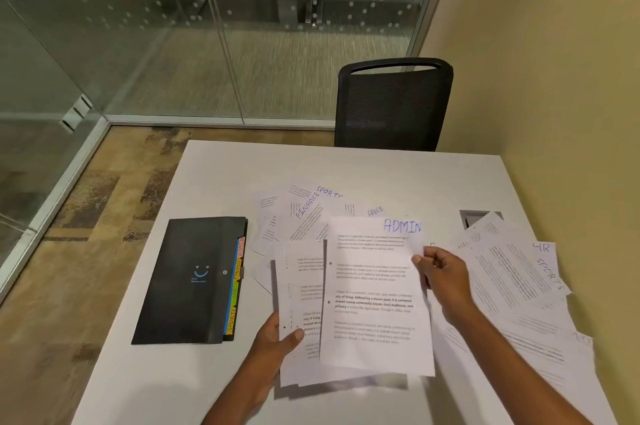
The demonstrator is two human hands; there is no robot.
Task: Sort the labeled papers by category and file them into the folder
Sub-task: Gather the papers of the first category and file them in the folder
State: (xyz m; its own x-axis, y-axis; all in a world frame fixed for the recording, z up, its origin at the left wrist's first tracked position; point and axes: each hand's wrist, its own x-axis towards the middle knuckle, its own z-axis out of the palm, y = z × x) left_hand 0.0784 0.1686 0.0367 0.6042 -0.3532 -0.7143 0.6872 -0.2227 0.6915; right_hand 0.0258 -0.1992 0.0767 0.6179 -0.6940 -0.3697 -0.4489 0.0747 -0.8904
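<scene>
- The sheet marked ADMIN (375,296) lies topmost, raised off the surface (346,165), with its label upright toward the person so the category can be read at a glance.
- The right hand (445,281) pinches the sheet's right edge just below the label, thumb on top. That grip is closed on this one sheet.
- Beneath it is a thin stack of papers (298,286). The left hand (277,338) has it in its grip at the lower left corner, thumb across the top.
- I cannot tell whether the ADMIN sheet is joining the stack or coming off it.
- The black folder (194,279) lies closed just left of the held papers. Its coloured tabs (235,286) face them, handy for matching labels, and SPORTS is legible on the nearest tab.
- Loose papers (304,213) fan out beyond, showing FINANCE and SPORTS. A right-hand spread (512,279) shows HR and SPORTS, so the categories look unsorted.
- A black mesh chair (394,106) stands at the far edge.
</scene>
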